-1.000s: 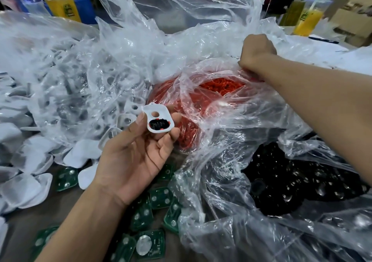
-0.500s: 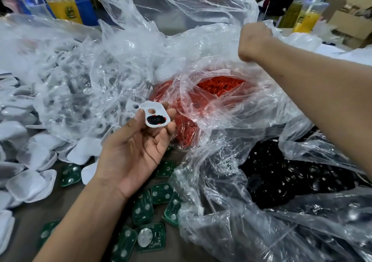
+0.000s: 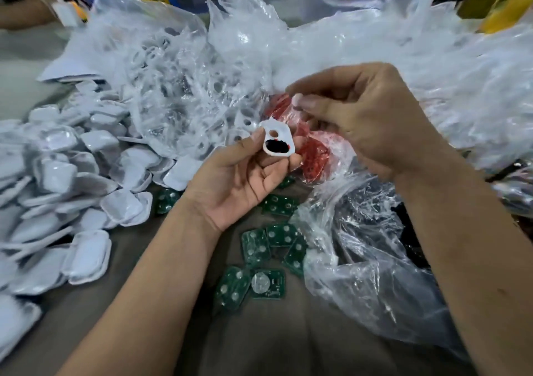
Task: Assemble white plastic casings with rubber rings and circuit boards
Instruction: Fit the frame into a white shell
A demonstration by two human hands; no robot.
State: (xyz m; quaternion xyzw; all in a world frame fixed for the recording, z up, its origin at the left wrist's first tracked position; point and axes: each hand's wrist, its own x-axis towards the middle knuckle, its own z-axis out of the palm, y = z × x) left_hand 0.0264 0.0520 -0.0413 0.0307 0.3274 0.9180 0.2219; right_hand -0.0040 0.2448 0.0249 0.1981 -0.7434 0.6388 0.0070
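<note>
Bench (image 3: pixel 288 346): casings (image 3: pixel 57 179) heaped at my left. Circuit boards (image 3: pixel 256 245) scattered at centre, between my forearms. Bagged casings (image 3: pixel 178 93) behind the heap. Bag of rubber rings (image 3: pixel 314 150) behind my left hand (image 3: pixel 239 179). Another bag (image 3: pixel 375 260) at my right, beside the boards.

Grey-brown table (image 3: pixel 277 344) with white casings (image 3: pixel 57 179), green circuit boards (image 3: pixel 256 248), clear plastic bags (image 3: pixel 360 274).
</note>
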